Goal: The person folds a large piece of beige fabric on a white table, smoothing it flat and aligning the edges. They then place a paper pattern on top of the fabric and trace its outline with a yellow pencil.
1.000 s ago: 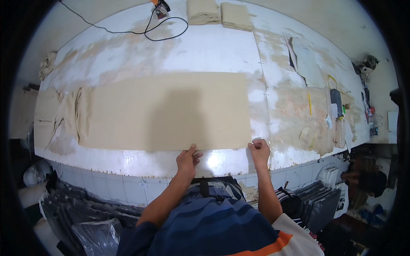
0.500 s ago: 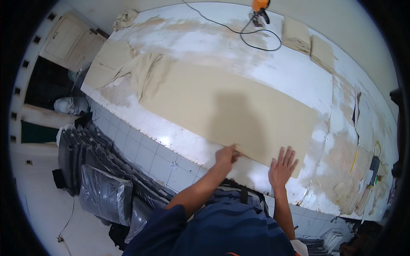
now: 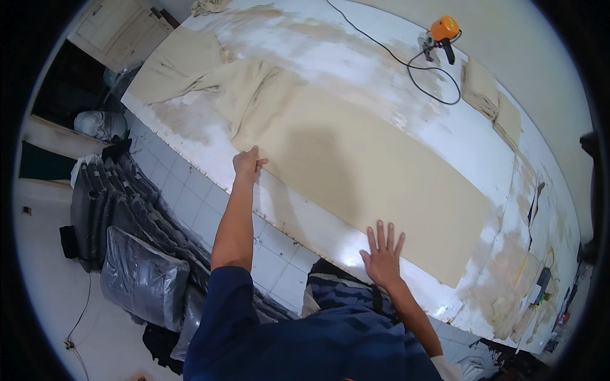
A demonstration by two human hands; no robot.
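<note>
A long beige cloth point(image 3: 394, 184) lies flat across the white table point(image 3: 438, 136), its far left part bunched into folds. At the cloth's near edge, beside those folds, my left hand point(image 3: 246, 162) is closed with its fingertips pinching the edge. Lower right, my right hand point(image 3: 383, 257) rests with fingers spread, the fingertips on the cloth's near edge and the palm over the bare tabletop.
An orange electric cutter point(image 3: 443, 30) with a black cord stands at the far side, near folded beige cloth stacks point(image 3: 480, 87). Dark plastic-wrapped packages point(image 3: 143, 270) are piled on the floor at left. Small tools point(image 3: 542, 286) lie at the table's right end.
My left hand has moved left along the cloth's near edge to the bunched folds. My right hand has shifted left along the same edge, fingers still spread. The view has turned somewhat.
</note>
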